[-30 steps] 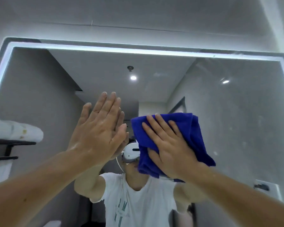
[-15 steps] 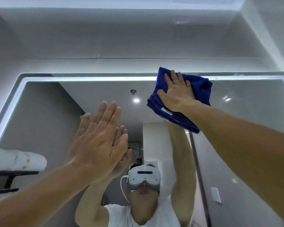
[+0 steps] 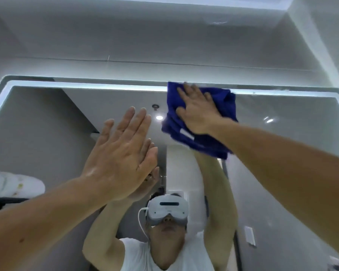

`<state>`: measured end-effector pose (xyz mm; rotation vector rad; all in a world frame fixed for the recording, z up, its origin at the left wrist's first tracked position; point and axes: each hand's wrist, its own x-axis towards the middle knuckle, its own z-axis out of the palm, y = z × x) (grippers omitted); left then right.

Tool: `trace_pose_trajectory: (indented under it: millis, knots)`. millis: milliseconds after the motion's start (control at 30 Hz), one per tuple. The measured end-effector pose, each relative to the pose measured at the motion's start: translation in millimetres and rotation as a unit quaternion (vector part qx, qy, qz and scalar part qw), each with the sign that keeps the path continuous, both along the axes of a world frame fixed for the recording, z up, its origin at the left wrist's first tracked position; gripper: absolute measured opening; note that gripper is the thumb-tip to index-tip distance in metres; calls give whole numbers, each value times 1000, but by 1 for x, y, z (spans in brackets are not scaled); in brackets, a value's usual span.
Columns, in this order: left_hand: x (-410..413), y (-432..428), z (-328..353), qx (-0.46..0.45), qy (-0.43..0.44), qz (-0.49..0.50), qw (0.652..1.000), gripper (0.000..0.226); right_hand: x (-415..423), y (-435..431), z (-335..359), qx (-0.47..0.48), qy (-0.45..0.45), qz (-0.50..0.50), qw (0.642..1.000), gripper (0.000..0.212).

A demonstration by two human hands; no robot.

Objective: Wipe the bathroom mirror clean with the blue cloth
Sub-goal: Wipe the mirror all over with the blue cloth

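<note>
Now both hands lie flat, grip released: the right hand (image 3: 196,112) presses the blue cloth (image 3: 227,102) at the mirror (image 3: 292,114) top edge, where it could slip; the left hand (image 3: 121,159) may smudge the glass.

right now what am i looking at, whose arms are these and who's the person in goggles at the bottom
One picture, from a camera worn on a person's head, facing a bathroom mirror. The two arms are that person's own; the figure below in the white headset is their reflection. The right hand presses a blue cloth flat against the glass by the lit top edge. The left hand, empty, fingers straight, rests on the glass. A rolled white towel shows at left.
</note>
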<state>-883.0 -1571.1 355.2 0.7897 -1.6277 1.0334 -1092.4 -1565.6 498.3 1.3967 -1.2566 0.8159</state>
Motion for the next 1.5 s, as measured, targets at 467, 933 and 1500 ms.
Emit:
trace_pose_trajectory:
  millis: [467, 933, 1500]
  knots:
    - [-10, -8, -12, 2, -8, 22, 1000, 66, 1, -4, -34, -34, 33, 35, 998, 64]
    - [3, -6, 0, -2, 12, -2, 1000, 68, 24, -16, 48, -31, -60, -34, 997, 94]
    - [28, 13, -31, 39, 3, -14, 999, 72, -14, 10, -118, 42, 190, 45, 980, 65]
